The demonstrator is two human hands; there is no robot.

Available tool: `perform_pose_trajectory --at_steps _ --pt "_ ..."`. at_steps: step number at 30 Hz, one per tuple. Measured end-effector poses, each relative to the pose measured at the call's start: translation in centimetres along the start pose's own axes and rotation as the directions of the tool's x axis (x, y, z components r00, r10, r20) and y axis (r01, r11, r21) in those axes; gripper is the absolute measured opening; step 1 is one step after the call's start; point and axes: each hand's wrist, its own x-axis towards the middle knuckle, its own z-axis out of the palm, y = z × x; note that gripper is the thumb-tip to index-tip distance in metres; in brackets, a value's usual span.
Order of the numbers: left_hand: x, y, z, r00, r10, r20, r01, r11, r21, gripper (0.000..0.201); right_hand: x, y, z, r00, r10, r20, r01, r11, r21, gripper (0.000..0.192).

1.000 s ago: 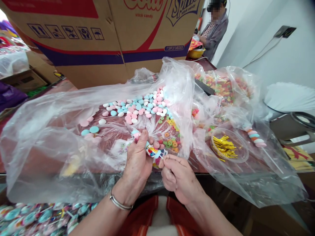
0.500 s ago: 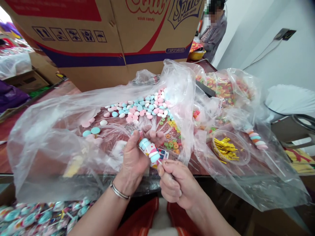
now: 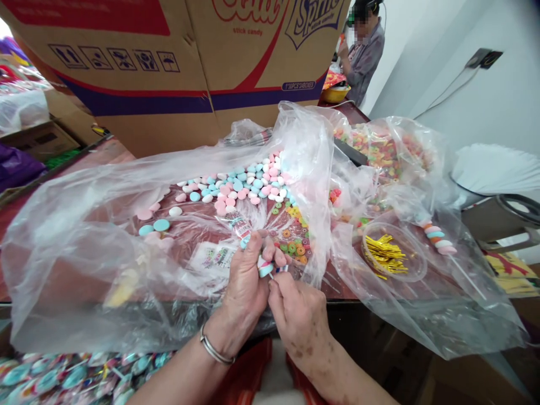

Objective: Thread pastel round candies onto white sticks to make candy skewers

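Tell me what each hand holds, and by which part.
One lollipop: the left hand wraps around its candy end; the right hand pinches its stick.

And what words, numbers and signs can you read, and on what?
"Cola", on the cardboard box, top cut off
"stick candy", under it
"Sprite", same box, top cut off
"stick candy", blurry, under "Sprite"
"1*30PCS*24BOXES", same box
Five picture signs, same box, one an umbrella
Too small: print on the white piece
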Motion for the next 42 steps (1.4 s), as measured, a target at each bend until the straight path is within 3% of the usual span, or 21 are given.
perform_pose_trajectory --at_steps 6,11,16,19,23,26,30,33,37,39,42 --pt "0.1 0.5 -0.1 0.999 -0.045 -0.015 0.044 0.999 -0.03 0.022 0.3 0.2 -0.6 0.986 0.134 0.097 -0.151 0.969 0.196 0.026" --pt "1.4 2.1 -0.2 0.992 0.013 -0.129 -0.015 1.0 -0.015 0.021 0.1 0.4 -0.7 0.995 0.094 0.043 -0.1 0.981 0.166 0.023" --pt "1.4 1.5 0.0 0.997 0.026 -0.076 -0.025 1.0 0.007 0.017 0.1 0.2 -0.3 0.999 0.011 -0.035 -0.01 0.999 0.037 0.024" --pt "0.8 0.6 0.2 0.999 0.022 -0.044 -0.021 1.0 0.017 0.017 0.3 0.1 -0.1 0.999 0.021 -0.034 -0.02 1.0 0.018 0.025" --pt "0.2 0.2 0.4 0.999 -0.027 -0.035 0.026 0.999 -0.029 0.016 0.5 0.0 -0.1 0.992 0.126 0.027 -0.128 0.985 0.118 0.025" --pt "0.2 0.3 0.3 0.993 -0.112 -0.034 0.109 0.992 -0.063 0.027 0.4 0.0 0.0 0.989 0.14 0.045 -0.145 0.981 0.13 0.024" --pt "0.4 0.5 0.0 0.994 -0.09 -0.067 0.087 0.995 -0.052 0.03 0.1 -0.3 0.1 0.981 0.175 0.084 -0.182 0.979 0.089 0.025" --pt "0.7 0.9 -0.3 0.99 -0.082 -0.113 0.078 0.996 -0.038 0.018 0.0 -0.6 -0.5 0.966 0.182 0.185 -0.207 0.97 0.125 0.021" --pt "0.9 1.9 -0.6 0.985 -0.083 -0.153 0.085 0.996 0.004 0.017 0.5 -0.3 -2.4 0.931 0.1 0.352 -0.215 0.928 0.304 0.02" --pt "0.9 2.2 -0.6 0.981 -0.11 -0.161 0.118 0.992 0.04 0.018 0.9 0.2 -3.1 0.959 0.074 0.274 -0.174 0.916 0.361 0.02" --pt "0.5 2.1 -0.5 0.965 -0.194 -0.179 0.211 0.974 0.079 0.021 1.6 0.9 -3.2 0.997 -0.007 0.082 -0.019 0.95 0.313 0.02"
